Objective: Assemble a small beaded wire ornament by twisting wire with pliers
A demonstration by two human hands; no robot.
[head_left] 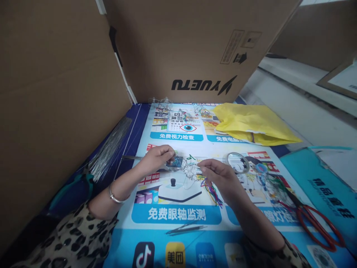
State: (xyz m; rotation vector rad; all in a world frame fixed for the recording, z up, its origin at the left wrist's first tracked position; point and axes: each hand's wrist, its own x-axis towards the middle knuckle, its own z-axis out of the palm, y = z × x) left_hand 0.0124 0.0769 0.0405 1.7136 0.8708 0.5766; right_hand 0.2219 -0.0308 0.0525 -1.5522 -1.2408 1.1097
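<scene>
A small openwork piece of bent silver wire (190, 169) hangs between my hands above the printed sheet, with a bit of green at its top. My right hand (219, 175) pinches its right edge between thumb and fingers. My left hand (156, 159) is closed in a pinch just left of the piece; what its fingertips hold is too fine to make out. Below my right hand lies a bundle of coloured strands (212, 192) in purple, red, yellow and green. A pair of tweezers (185, 229) lies nearer to me on the sheet.
Cardboard walls (178, 48) stand at the back and left. At left are loose straight wires (108, 150) and teal-handled pliers (80, 182). Rightward lie a clear round dish (237, 163), red-handled scissors (318, 227), tangled wire (275, 188) and a yellow bag (256, 123). More wire pieces (181, 111) lie behind.
</scene>
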